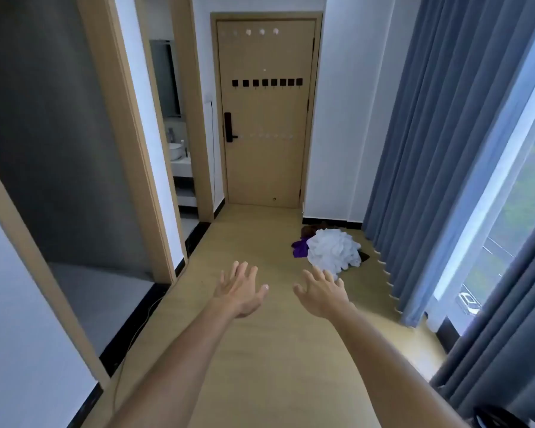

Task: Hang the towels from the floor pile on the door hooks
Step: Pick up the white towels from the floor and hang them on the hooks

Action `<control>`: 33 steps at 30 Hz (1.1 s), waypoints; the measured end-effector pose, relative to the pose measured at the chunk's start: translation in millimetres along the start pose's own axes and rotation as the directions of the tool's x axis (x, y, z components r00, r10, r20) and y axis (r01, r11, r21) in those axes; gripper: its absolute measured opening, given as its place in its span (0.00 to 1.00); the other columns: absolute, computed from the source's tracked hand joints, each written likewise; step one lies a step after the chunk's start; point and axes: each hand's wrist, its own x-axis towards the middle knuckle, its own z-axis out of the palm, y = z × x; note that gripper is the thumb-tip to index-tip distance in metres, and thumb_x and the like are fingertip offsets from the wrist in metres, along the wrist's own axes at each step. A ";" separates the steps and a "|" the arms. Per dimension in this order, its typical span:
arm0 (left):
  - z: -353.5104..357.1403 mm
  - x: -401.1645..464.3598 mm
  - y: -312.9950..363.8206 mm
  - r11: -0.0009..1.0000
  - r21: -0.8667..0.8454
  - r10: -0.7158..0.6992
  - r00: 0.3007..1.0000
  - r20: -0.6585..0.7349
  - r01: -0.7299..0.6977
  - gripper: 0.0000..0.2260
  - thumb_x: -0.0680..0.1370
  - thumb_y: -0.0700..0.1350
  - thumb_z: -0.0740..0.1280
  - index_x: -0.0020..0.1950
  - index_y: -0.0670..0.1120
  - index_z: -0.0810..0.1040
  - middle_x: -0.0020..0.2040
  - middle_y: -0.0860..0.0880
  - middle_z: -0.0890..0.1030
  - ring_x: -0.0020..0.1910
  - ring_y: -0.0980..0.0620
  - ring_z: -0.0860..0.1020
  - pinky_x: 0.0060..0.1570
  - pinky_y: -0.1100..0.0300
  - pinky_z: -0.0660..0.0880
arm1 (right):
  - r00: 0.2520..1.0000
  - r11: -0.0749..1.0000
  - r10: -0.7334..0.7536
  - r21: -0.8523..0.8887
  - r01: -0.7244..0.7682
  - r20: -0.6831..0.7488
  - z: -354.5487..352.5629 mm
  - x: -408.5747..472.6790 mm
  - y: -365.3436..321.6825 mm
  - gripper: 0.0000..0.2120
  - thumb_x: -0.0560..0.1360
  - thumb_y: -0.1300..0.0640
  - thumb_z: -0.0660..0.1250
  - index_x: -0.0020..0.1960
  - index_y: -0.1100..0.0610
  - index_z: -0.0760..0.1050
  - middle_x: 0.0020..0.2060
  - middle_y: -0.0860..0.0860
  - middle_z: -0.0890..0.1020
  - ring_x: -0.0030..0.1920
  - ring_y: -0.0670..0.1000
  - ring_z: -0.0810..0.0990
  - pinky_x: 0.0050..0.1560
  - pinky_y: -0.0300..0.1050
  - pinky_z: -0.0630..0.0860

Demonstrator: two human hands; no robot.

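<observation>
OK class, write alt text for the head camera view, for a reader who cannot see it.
Two bare, open hands, left hand and right hand, reach forward over a wooden floor toward a pile of towels, white on top with purple and brown beneath, lying beside blue curtains. Ahead, a closed door carries a row of dark hooks, all empty.

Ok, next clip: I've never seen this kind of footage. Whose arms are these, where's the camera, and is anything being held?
The one wide-angle camera sits on a person's head, looking forward and down, so the two bare arms are their own. The left hand and right hand are open, fingers spread, holding nothing. Ahead on the floor by the curtain lies the towel pile: white on top, purple and brown beneath. At the far end stands the door with a row of dark hooks, all bare.
</observation>
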 end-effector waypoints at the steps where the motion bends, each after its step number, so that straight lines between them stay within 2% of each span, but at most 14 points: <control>1: 2.1 6.1 -3.7 1.000 0.008 -0.009 1.000 0.004 0.009 0.28 0.80 0.58 0.50 0.77 0.46 0.52 0.78 0.46 0.49 0.78 0.47 0.45 0.75 0.46 0.47 | 1.000 1.000 -0.003 -0.012 0.003 0.004 2.8 6.2 -0.8 0.26 0.80 0.42 0.47 0.74 0.53 0.57 0.76 0.52 0.55 0.75 0.56 0.53 0.72 0.58 0.53; 5: 15.9 42.7 -27.2 0.999 0.027 -0.037 0.999 0.039 0.036 0.28 0.80 0.58 0.50 0.77 0.46 0.53 0.78 0.46 0.49 0.78 0.46 0.45 0.75 0.47 0.48 | 0.999 0.999 -0.026 -0.036 0.027 0.022 17.2 42.9 -4.1 0.26 0.80 0.43 0.48 0.74 0.54 0.57 0.76 0.54 0.54 0.76 0.56 0.52 0.73 0.58 0.53; 10: 24.3 121.8 -60.3 0.998 0.056 -0.043 0.998 0.047 0.040 0.28 0.80 0.58 0.50 0.77 0.46 0.53 0.78 0.46 0.49 0.78 0.47 0.45 0.75 0.47 0.49 | 0.997 0.996 -0.071 -0.058 0.069 -0.035 26.6 119.4 -5.8 0.22 0.80 0.45 0.50 0.68 0.56 0.63 0.73 0.54 0.61 0.73 0.55 0.58 0.70 0.55 0.60; 15: 12.8 215.5 -92.5 0.999 0.030 -0.042 0.999 0.027 0.041 0.28 0.80 0.59 0.50 0.77 0.47 0.53 0.78 0.47 0.50 0.78 0.47 0.46 0.74 0.47 0.51 | 0.999 0.998 -0.026 -0.065 0.024 -0.028 17.0 216.5 -23.4 0.21 0.80 0.45 0.52 0.66 0.58 0.66 0.69 0.54 0.66 0.71 0.56 0.62 0.69 0.54 0.61; 23: -0.7 333.8 -119.2 1.000 0.016 0.009 0.999 0.051 -0.010 0.27 0.80 0.58 0.52 0.75 0.46 0.57 0.77 0.47 0.55 0.77 0.47 0.49 0.72 0.47 0.55 | 0.999 0.997 -0.031 -0.066 0.033 0.028 17.8 333.4 -54.0 0.23 0.80 0.45 0.51 0.69 0.57 0.64 0.74 0.54 0.59 0.74 0.55 0.57 0.72 0.56 0.58; 29: 0.6 416.5 -125.2 0.999 0.035 0.018 0.995 0.094 -0.021 0.27 0.80 0.58 0.52 0.75 0.46 0.56 0.77 0.46 0.53 0.77 0.46 0.48 0.72 0.47 0.53 | 0.999 0.997 0.014 -0.076 -0.010 0.050 20.9 412.5 -30.4 0.24 0.80 0.44 0.51 0.71 0.57 0.62 0.75 0.54 0.57 0.75 0.56 0.55 0.73 0.56 0.56; 33: 3.3 483.5 -121.9 0.998 0.047 0.026 0.992 0.126 -0.032 0.27 0.80 0.58 0.51 0.76 0.46 0.55 0.78 0.46 0.51 0.77 0.46 0.47 0.73 0.46 0.52 | 0.998 0.997 0.033 -0.074 -0.029 0.051 26.6 476.2 -8.4 0.24 0.80 0.44 0.52 0.70 0.57 0.63 0.74 0.54 0.59 0.74 0.56 0.57 0.70 0.56 0.58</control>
